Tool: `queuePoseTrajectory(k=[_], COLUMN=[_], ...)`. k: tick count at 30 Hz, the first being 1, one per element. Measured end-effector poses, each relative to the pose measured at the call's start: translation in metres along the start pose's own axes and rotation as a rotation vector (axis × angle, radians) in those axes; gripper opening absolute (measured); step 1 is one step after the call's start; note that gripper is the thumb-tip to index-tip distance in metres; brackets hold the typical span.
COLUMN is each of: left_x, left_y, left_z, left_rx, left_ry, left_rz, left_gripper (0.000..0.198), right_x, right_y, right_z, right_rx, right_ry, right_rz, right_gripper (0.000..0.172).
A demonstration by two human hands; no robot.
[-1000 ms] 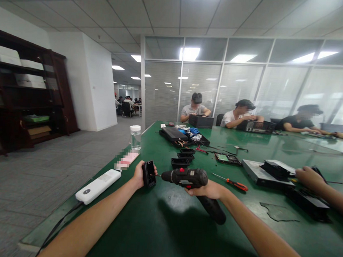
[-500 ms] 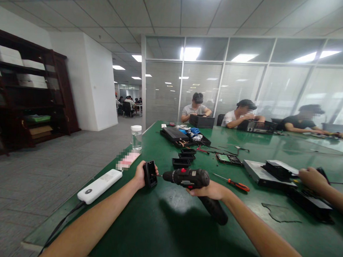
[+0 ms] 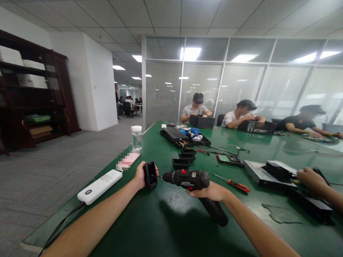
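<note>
My left hand (image 3: 140,176) grips a small black rectangular case (image 3: 150,175), held upright with its open-looking face towards me. A black cordless drill (image 3: 187,179) with red details is in my right hand (image 3: 210,190), lying sideways with its nose pointing left. The drill's thin bit reaches the right side of the case; whether it sits in a screw cannot be seen. Just beyond the drill, several similar black cases (image 3: 181,163) stand in a row on the green table (image 3: 141,228). A screwdriver (image 3: 238,186) with an orange and black handle lies to the right.
A white power bank (image 3: 99,187) with a strap and a clear bottle (image 3: 136,137) stand along the left edge. A silver device (image 3: 262,174), a circuit board (image 3: 229,159) and a black tray of parts (image 3: 185,135) occupy the table. A co-worker's hand (image 3: 311,178) reaches in from the right.
My hands, the case and the drill hold nearly the same position. At the far right, a seated person's hands have shifted slightly over a board.
</note>
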State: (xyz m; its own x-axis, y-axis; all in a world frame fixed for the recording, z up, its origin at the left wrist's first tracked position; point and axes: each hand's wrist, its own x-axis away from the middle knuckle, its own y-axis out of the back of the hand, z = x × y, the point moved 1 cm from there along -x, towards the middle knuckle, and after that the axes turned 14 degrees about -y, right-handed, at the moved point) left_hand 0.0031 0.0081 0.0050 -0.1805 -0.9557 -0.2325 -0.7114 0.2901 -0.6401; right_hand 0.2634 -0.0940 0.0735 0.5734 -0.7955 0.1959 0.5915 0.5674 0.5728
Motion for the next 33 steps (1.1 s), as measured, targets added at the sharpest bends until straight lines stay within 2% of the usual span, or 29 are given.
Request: queuePoseTrajectory(k=[12,19,26,33], left_x=[-0.0009,0.0016,0.0056,0.0056], left_y=[0.0004,0.0000,-0.0025,-0.0016], left_z=[0.0017,0.0014,-0.0015,-0.0017], left_rx=[0.019,0.000,0.004,-0.005], left_ry=[-0.017,-0.041,-0.068,-0.100], left_rz=[-0.042,-0.016,-0.026,-0.018], left_gripper=[0.036,0.035,0.032,0.032], right_x=[-0.0036,-0.0066,-0.0068,-0.0083], right_y=[0.0020,0.0034,0.0035,-0.0004], right_z=[-0.0030,-0.0029,0.0054,-0.0011], right_rx=[-0.090,-0.248,-0.289,-0.379], right_ry=[0.022,0.084,0.062,-0.003], right_rz=[0.053,0.162,0.114,0.073], right_gripper=[0.028,0.033,0.032,0.038])
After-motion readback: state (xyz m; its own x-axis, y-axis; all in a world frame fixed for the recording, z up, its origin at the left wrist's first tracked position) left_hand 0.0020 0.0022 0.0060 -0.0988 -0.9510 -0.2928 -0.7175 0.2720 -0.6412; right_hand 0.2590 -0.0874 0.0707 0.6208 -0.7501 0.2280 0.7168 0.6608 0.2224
